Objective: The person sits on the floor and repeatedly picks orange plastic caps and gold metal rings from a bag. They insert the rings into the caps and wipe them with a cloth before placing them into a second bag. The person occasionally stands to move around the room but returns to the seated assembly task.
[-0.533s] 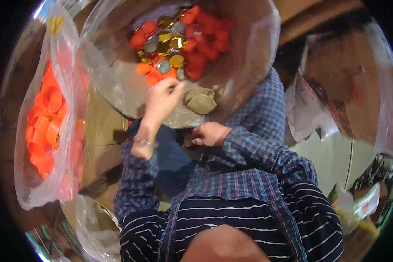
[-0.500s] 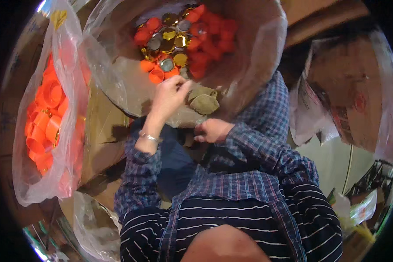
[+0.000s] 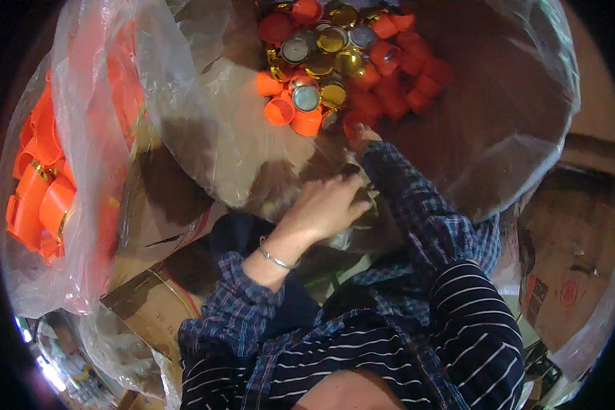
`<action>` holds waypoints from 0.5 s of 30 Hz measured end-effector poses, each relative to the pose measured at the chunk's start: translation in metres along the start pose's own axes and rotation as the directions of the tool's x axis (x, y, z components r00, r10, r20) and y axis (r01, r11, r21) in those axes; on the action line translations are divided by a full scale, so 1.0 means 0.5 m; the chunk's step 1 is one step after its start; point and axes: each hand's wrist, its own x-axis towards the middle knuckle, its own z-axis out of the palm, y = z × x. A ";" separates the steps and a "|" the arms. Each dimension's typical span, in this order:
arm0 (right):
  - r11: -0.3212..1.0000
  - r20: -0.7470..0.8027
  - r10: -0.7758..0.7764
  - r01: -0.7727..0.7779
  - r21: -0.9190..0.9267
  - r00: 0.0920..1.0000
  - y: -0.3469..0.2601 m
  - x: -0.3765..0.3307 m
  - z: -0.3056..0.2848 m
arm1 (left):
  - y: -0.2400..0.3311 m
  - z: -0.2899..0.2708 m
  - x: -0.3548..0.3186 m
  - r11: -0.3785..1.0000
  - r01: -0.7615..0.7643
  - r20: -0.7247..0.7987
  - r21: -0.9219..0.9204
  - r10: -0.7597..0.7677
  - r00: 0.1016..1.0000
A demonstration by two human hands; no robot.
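Note:
My left hand (image 3: pixel 326 207), with a silver bracelet on the wrist, is spread over the near part of a large clear plastic bag (image 3: pixel 236 154), its thumb apart from the fingers. An olive-coloured lump lies largely hidden by that hand. My right hand (image 3: pixel 366 135) reaches into the bag to the near edge of the pile, at an orange cap (image 3: pixel 356 124); most of its fingers are hidden, and whether they grip the cap is unclear. The pile mixes orange caps, shiny gold caps (image 3: pixel 348 61) and silver-faced caps (image 3: pixel 306 98). On the right side the caps look redder.
At the left stands another clear plastic bag (image 3: pixel 82 273), full of orange cups (image 3: pixel 34 198). Cardboard (image 3: pixel 160 318) lies below it, beside crumpled clear film (image 3: pixel 116 352). A brown carton (image 3: pixel 567 273) is at the right.
My right hand has moved from my lap up and forward to the caps. My left hand has drawn back from the pile and opened out over the olive lump. The head view has shifted.

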 end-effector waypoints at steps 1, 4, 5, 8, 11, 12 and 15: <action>0.998 -0.045 -0.059 0.060 0.021 0.997 0.019 0.019 0.030 | 0.004 -0.004 0.000 0.999 -0.020 -0.006 -0.033 0.019 1.000; 0.983 -0.093 -0.171 0.176 0.048 0.981 0.031 0.039 0.050 | 0.006 -0.015 -0.005 0.997 -0.036 0.003 -0.072 0.037 0.999; 0.996 0.070 -0.088 0.087 0.011 0.994 0.019 0.038 0.030 | 0.003 -0.019 -0.006 0.996 -0.019 -0.020 -0.091 0.018 1.000; 0.972 0.368 -0.165 0.089 0.215 0.915 -0.039 0.042 -0.118 | -0.006 -0.032 -0.009 0.979 0.012 -0.270 -0.205 -0.069 0.960; 0.601 0.652 -0.338 -0.377 0.705 0.679 -0.137 -0.021 -0.269 | -0.014 -0.051 -0.012 0.997 -0.001 -0.614 0.073 0.046 0.788; 0.541 0.670 -0.409 -0.427 0.724 0.619 -0.158 -0.052 -0.313 | -0.014 -0.056 -0.015 0.987 0.048 -0.653 0.154 0.065 0.755; 0.452 0.582 -0.685 -0.371 0.811 0.438 -0.179 -0.095 -0.380 | -0.008 -0.067 -0.030 0.973 0.103 -0.293 -0.209 -0.163 0.942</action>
